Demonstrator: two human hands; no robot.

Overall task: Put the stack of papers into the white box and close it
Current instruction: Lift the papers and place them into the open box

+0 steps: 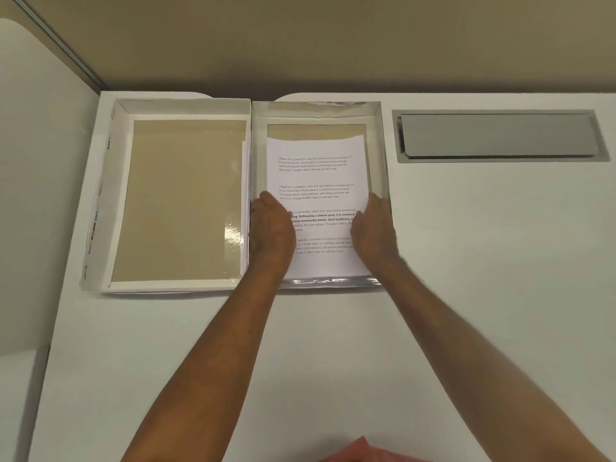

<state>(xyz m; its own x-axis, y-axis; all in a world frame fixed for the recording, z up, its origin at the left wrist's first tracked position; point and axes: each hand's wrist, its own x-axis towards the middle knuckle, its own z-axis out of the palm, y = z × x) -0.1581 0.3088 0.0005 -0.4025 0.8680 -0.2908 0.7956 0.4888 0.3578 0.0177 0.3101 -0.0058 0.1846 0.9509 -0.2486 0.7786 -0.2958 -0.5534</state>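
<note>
White surface carries the open white box, its lid lying just beside it, while the left hand and right hand grip the stack of papers by its side edges inside the box, fingers curled around it.

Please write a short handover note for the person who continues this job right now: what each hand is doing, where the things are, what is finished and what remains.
Left hand: on the left edge of the white printed stack of papers, fingers curled at its side.
Right hand: on the right edge of the same stack.
The stack lies inside the right half of the open white cardboard box, its near end at the front wall; brown bottom shows beyond its far edge.
The left half of the box lies open flat beside it, holding nothing.
Done: papers are in the box.
Left: let go, fold the left half over, close.
</note>
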